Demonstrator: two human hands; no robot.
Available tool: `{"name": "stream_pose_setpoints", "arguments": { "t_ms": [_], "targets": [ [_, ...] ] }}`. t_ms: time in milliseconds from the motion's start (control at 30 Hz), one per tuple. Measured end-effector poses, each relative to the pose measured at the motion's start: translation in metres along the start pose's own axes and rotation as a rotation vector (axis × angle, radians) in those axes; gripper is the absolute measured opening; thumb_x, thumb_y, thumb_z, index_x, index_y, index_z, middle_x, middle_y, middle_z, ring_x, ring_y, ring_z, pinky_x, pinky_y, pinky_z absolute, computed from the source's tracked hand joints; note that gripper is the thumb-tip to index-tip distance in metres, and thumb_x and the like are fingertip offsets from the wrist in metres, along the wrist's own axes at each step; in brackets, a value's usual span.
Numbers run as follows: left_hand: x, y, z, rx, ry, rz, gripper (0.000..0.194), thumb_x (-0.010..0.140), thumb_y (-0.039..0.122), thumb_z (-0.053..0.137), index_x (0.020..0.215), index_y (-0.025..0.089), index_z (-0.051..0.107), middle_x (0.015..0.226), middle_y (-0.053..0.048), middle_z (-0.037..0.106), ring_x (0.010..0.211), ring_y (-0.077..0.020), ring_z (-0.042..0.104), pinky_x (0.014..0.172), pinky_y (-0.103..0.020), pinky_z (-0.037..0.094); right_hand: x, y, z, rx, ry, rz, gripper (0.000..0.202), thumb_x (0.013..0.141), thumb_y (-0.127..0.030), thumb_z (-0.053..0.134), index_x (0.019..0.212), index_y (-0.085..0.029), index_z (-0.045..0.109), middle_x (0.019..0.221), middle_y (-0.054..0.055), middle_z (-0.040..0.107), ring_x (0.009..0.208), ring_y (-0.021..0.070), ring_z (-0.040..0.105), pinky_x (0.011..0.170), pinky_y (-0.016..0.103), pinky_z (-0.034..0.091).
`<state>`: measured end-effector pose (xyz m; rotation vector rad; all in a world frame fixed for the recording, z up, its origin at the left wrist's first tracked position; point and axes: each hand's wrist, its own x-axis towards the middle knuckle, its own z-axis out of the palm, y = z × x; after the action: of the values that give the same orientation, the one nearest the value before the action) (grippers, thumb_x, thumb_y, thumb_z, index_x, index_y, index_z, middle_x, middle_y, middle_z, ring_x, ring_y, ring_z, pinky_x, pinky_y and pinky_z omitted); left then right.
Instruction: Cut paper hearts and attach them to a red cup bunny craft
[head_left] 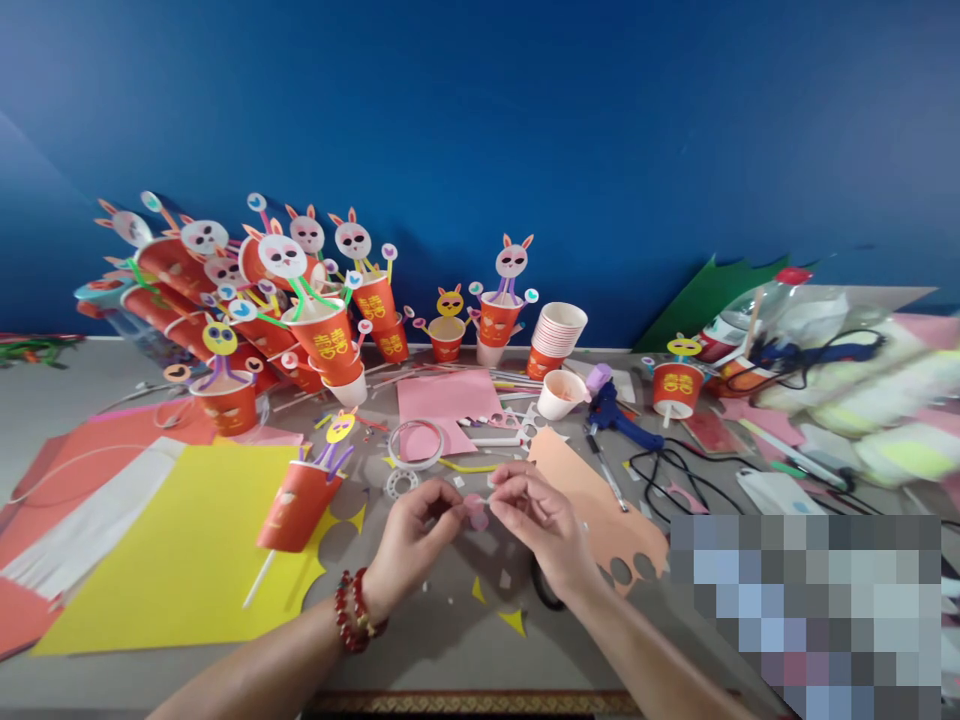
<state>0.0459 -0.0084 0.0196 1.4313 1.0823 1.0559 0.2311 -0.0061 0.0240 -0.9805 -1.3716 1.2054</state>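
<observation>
In the head view my left hand (424,538), with red beads round the wrist, pinches the edge of a small pink paper disc (475,510). Facing it, my right hand (546,530) has thumb and forefinger closed on a small whitish piece that reaches toward the disc; its kind is too small to tell. Both hands are just above the grey table. Beyond them lie a roll of clear tape (416,444) and a smaller white ring (403,485). A sheet of peach paper (592,500) with round holes cut in it lies by my right hand.
Orange paper cups with bunny faces (322,330) crowd the back left. A yellow sheet (165,550) bears a tilted cup on a stick (296,505). Behind my right hand are a blue glue gun (622,418), its looping black cable (664,480) and a stack of cups (559,335).
</observation>
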Motion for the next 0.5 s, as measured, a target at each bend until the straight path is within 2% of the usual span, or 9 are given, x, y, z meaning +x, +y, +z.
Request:
{"name": "stream_pose_setpoints", "arguments": {
  "t_ms": [167,367,500],
  "targets": [
    [0.0002,-0.0041,0.0012,0.016,0.025,0.001,0.018,0.089,0.026,0.056,0.074,0.018,0.060,0.068,-0.001,0.061,0.062,-0.0125,0.052,0.057,-0.021,0.041,-0.0005,0.0021,0.0037,0.126,-0.019,0.157,0.021,0.082,-0.040,0.074,0.075,-0.021,0.069,0.107,0.007,0.064,0.103,0.0235,0.062,0.083,0.032,0.053],
    [-0.0001,-0.0020,0.0022,0.037,0.023,0.005,0.016,0.088,0.027,0.056,0.076,0.018,0.061,0.069,-0.001,0.060,0.063,-0.0133,0.052,0.057,-0.021,0.041,-0.0014,0.0017,0.0072,0.179,-0.021,0.240,0.026,0.079,-0.044,0.077,0.075,-0.019,0.068,0.096,0.005,0.067,0.080,0.0181,0.064,0.074,0.030,0.053],
    [-0.0001,-0.0016,0.0025,0.057,0.024,0.003,0.016,0.088,0.026,0.056,0.075,0.018,0.061,0.068,-0.001,0.059,0.064,-0.0137,0.052,0.059,-0.022,0.042,-0.0007,0.0014,0.0078,0.159,-0.014,0.240,0.026,0.081,-0.045,0.075,0.076,-0.020,0.068,0.083,0.003,0.067,0.076,0.0177,0.063,0.073,0.030,0.052]
  ]
}}
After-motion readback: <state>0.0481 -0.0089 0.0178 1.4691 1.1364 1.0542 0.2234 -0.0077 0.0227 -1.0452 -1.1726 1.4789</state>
